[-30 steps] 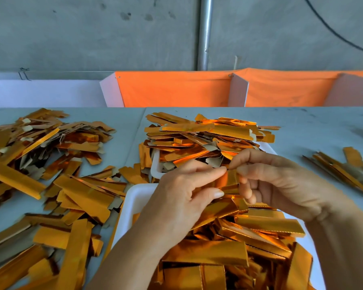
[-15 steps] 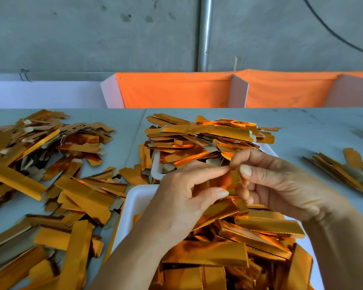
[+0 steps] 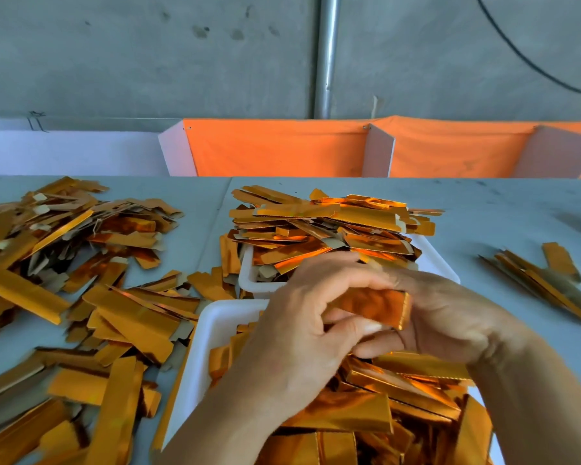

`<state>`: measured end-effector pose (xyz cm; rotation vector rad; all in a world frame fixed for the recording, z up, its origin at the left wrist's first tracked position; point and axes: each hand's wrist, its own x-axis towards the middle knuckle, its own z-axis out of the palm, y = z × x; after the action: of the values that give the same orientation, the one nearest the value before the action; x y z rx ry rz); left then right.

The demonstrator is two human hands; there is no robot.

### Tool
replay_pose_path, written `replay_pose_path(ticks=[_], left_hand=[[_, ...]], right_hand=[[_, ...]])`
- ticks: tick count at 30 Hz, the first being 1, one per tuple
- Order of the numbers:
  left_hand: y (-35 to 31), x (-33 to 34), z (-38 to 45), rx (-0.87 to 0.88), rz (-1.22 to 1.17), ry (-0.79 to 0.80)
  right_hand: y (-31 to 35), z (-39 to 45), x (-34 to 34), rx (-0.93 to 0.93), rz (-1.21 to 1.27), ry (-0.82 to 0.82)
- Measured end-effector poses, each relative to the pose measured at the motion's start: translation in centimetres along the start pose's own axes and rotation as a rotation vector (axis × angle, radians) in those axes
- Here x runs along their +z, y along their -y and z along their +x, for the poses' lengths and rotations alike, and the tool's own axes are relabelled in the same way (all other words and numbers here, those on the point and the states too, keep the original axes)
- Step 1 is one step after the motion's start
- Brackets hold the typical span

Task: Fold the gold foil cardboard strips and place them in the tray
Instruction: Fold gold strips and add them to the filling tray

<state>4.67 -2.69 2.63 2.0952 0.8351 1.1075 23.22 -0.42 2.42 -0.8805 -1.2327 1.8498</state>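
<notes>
Both hands (image 3: 376, 317) together, fingers curled; right hand's grip seemingly pinching

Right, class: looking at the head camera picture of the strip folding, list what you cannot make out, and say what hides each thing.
- Held strip, head view: whether its fold is finished; the left hand and right hand cover its ends, and it is motion-blurred.
- Near tray: its floor, buried under folded strips; its right side is behind the right forearm.
- Far tray: its contents below the heap.
- Left pile: cut off by the picture's left edge.
</notes>
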Motion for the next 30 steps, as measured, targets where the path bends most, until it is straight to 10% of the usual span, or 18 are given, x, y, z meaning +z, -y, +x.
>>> replay_pose_path(ticks=[7,15,30], left_hand=[[-0.8,1.0,-0.1,0.063,0.08,0.102],[1.0,0.4,0.2,-0.366,-0.165,-0.151],[1.3,-0.6,0.1,-0.285,-0.021,-0.036]], right_hand=[[0.3,0.5,0.1,-0.04,0.072,-0.072],[0.5,0.0,0.8,-0.105,-0.195,-0.065],[1.1,-0.3,0.1,-0.121,-0.231,-0.23]])
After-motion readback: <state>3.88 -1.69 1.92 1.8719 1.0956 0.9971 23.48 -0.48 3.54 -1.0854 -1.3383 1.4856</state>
